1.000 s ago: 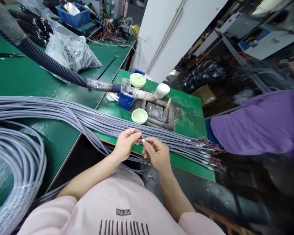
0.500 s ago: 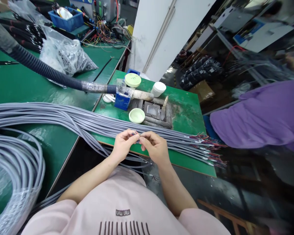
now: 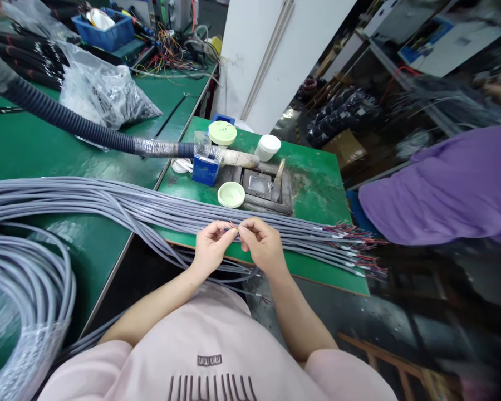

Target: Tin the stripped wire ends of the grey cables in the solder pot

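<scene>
Stripped wire tips, pinched in both my hands

My pale pink shirt (image 3: 217, 334) shows small dark lettering, seemingly "MIU MIU". My left hand (image 3: 210, 248) and right hand (image 3: 265, 248) meet fingertip to fingertip, both clamped on the thin coloured wire ends (image 3: 232, 227) between them, just above the bundle of long grey cables (image 3: 150, 209) across the green bench mat (image 3: 317, 189).

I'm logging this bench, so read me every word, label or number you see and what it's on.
"MIU MIU", roughly, in small dark print on the pink shirt.
Marks on the pale green lid: too small to read.
Blue and white sign, upper right: blurred.
No print visible on the grey cable end pinched by left hand and right hand.
</scene>
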The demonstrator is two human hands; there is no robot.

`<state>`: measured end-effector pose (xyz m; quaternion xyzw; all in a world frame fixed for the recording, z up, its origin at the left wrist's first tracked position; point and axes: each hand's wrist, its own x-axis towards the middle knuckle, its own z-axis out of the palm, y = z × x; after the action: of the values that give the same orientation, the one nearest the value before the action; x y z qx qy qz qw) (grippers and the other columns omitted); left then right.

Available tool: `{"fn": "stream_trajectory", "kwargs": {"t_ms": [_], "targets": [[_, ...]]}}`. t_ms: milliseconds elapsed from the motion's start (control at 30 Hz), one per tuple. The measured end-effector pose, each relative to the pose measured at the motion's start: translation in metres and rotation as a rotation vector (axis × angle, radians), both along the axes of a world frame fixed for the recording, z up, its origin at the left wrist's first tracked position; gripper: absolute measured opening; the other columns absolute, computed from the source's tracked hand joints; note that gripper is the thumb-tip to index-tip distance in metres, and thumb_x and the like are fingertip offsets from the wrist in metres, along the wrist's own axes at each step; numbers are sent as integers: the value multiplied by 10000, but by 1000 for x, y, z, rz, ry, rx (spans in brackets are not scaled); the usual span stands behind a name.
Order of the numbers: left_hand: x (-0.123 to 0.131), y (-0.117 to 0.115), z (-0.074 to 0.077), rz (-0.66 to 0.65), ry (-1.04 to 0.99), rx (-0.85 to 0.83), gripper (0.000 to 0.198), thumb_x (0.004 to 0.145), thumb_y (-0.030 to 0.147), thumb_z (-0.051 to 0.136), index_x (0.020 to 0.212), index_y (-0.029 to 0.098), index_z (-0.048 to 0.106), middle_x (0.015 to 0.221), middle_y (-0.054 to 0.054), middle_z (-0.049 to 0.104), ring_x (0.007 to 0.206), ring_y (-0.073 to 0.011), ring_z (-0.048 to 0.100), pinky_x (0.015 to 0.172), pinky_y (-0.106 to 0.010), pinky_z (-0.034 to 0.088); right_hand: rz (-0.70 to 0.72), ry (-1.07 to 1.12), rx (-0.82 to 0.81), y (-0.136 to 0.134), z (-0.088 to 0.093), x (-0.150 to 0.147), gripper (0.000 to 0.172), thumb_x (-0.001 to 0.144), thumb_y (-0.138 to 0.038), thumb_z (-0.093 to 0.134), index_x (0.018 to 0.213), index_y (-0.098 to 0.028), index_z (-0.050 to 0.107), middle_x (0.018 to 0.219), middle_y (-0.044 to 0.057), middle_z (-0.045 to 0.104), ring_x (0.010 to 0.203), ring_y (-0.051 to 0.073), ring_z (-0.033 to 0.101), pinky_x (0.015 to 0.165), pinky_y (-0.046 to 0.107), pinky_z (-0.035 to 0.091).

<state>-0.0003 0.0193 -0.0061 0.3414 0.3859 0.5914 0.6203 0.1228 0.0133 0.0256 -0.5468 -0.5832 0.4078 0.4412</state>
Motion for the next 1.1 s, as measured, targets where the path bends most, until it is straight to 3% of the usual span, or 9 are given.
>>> {"fn": "stream_trajectory", "kwargs": {"t_ms": [267, 500, 767, 1100], "targets": [[9, -3, -5, 25, 238, 222, 61, 745, 253, 698, 769, 200, 714, 761, -23, 679, 704, -135, 583, 688, -260, 465, 22, -133, 29, 15, 5, 12, 169, 810, -298, 517, 679, -192, 510, 561, -54, 450, 495, 81, 388, 486, 214, 326], [22, 6, -3, -223, 311, 288, 438, 766, 265, 688, 1196, 224, 618, 979, -66, 712, 822, -175, 638, 747, -292, 496, 12, -267, -40, 69, 18, 63, 183, 732, -332, 552, 624, -190, 516, 496, -64, 411, 472, 82, 343, 476, 225, 284], [7, 16, -31, -145, 694, 546, 390, 833, 280, 611, 1217, 218, 592, 942, -72, 716, 885, -208, 619, 852, -362, 470, -39, -562, -152, 144, -4, 114, 166, 654, -290, 544, 540, -173, 511, 476, -46, 422, 484, 82, 358, 484, 224, 263], [6, 16, -35, -179, 757, 603, 397, 865, 276, 567, 1257, 216, 560, 965, -85, 712, 883, -213, 617, 838, -370, 479, -14, -782, -170, 178, -18, 114, 157, 621, -165, 568, 469, -163, 527, 469, -18, 483, 532, 108, 444, 521, 239, 294]]}}
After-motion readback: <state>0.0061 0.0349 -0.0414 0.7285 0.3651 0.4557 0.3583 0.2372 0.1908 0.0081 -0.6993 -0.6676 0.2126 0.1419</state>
